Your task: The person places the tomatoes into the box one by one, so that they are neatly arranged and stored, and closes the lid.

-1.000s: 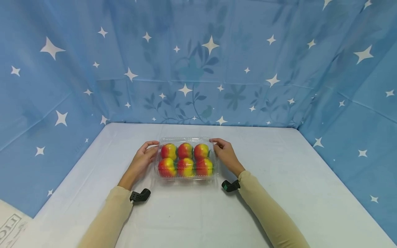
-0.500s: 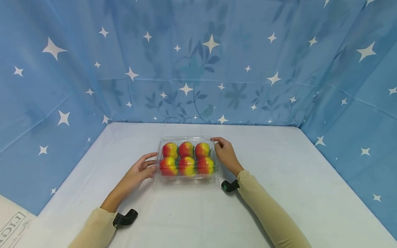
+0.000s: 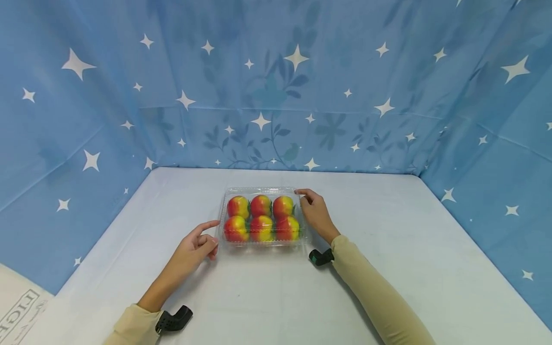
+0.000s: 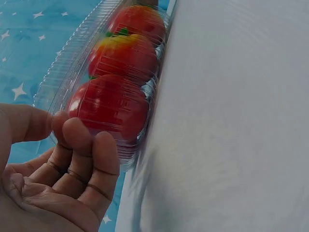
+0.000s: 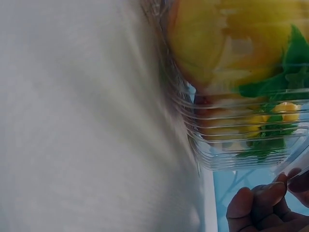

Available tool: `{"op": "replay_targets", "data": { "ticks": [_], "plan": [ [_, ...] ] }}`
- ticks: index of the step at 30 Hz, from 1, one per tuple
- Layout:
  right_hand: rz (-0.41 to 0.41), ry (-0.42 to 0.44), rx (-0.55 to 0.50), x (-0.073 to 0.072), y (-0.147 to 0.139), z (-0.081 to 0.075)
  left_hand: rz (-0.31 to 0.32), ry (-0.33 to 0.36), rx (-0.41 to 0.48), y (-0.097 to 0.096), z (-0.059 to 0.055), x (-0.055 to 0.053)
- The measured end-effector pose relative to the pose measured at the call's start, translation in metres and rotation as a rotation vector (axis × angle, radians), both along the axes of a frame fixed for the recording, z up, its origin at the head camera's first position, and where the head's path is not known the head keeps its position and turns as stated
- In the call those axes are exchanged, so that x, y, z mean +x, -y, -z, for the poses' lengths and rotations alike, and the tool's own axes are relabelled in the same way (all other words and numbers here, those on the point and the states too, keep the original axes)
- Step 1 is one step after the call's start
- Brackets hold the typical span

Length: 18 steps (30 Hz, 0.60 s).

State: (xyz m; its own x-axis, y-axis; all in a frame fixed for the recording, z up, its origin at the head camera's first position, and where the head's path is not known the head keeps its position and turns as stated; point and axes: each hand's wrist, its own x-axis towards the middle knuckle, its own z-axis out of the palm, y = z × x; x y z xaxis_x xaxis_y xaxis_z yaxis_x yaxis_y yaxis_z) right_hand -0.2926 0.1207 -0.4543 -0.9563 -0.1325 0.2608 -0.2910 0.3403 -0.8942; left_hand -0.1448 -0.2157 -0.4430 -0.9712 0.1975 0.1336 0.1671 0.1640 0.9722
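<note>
A clear plastic clamshell box (image 3: 263,190) stands on the white table, its lid down. Two rows of three red-and-yellow round fruits (image 3: 261,227) with green leaves lie inside. At the box's left side, my left hand (image 3: 189,249) has its index finger stretched to the edge. The left wrist view puts the thumb and fingertips (image 4: 77,133) together at the rim, pinching it near the front left corner. My right hand (image 3: 316,213) pinches the lid's edge at the back right corner; its fingertips (image 5: 270,193) meet there in the right wrist view.
A white cloth (image 3: 366,258) covers the table. Blue star-patterned curtains (image 3: 267,86) enclose the back and both sides. A pale item with printed lettering (image 3: 19,311) lies at the lower left. A black camera (image 3: 174,320) is strapped to each wrist.
My left hand has moved from the box's back left corner toward its front left side, and its fingers have curled in. The right hand keeps its place at the back right corner.
</note>
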Motion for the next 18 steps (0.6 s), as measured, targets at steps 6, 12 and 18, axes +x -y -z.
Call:
{"op": "replay_targets", "data": {
  "ticks": [6, 12, 18],
  "plan": [
    [-0.011, -0.01, 0.003, -0.0007, 0.0009, 0.0008, -0.032, -0.006, 0.015, -0.0025, 0.0, 0.002],
    [-0.01, -0.002, 0.012, -0.0002, 0.002, 0.0, -0.068, -0.003, 0.009, -0.0039, 0.001, 0.0023],
    [0.0, 0.015, 0.017, -0.0006, 0.0011, 0.0017, -0.12, -0.008, -0.019, -0.0079, 0.0031, 0.0016]
  ]
}}
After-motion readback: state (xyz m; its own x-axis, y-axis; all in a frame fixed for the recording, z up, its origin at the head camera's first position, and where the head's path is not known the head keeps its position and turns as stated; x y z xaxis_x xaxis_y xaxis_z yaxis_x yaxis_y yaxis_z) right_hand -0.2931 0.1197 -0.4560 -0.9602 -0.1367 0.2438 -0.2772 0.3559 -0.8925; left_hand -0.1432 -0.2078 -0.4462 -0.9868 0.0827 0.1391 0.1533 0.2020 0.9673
